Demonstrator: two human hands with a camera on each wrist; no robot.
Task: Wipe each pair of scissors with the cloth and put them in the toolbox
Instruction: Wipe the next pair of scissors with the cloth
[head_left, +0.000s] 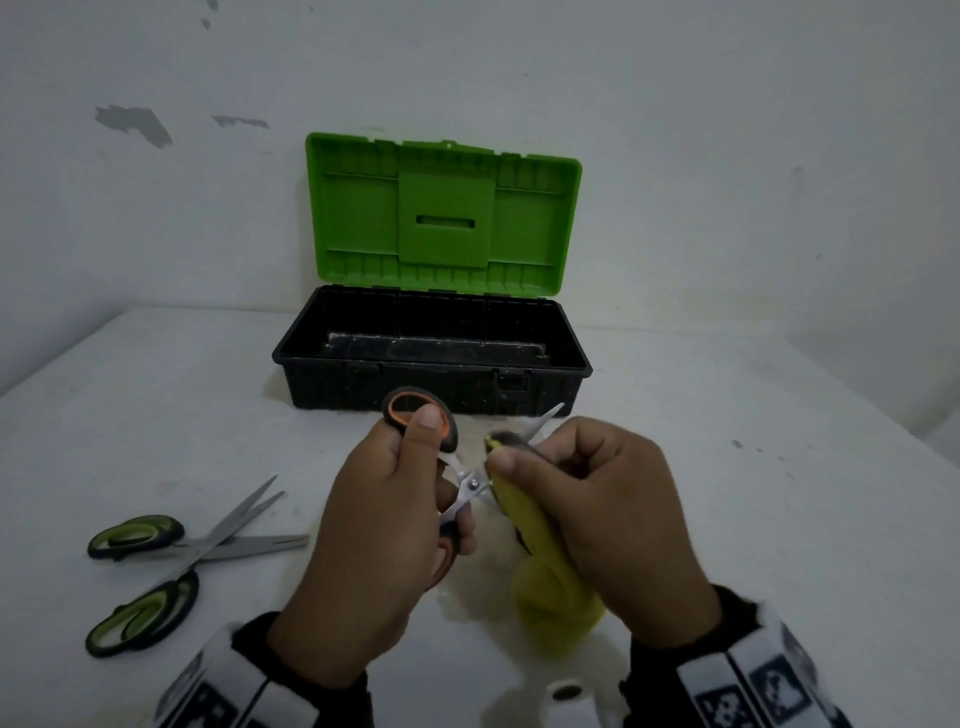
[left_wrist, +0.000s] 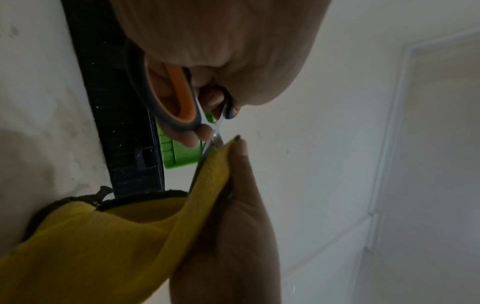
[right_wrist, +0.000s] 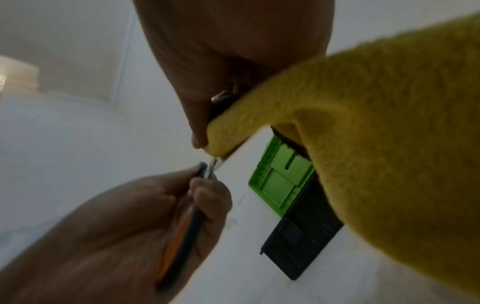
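My left hand (head_left: 415, 493) grips the handles of the orange-and-black scissors (head_left: 470, 486), which are held above the table with the blades spread. My right hand (head_left: 550, 467) pinches the yellow cloth (head_left: 540, 540) around one blade; the blade's tip (head_left: 550, 415) sticks out past the cloth toward the toolbox. In the left wrist view the cloth (left_wrist: 130, 236) hangs down from the blade (left_wrist: 207, 152). In the right wrist view the cloth (right_wrist: 363, 144) fills the right side. The black toolbox (head_left: 431, 384) stands behind my hands with its green lid (head_left: 441, 208) raised and nothing visible inside.
Two green-and-black scissors (head_left: 182, 540) lie crossed on the white table (head_left: 779, 519) at the left, blades pointing right. A white roll (head_left: 569, 699) sits at the near edge between my wrists. A white wall rises right behind the toolbox.
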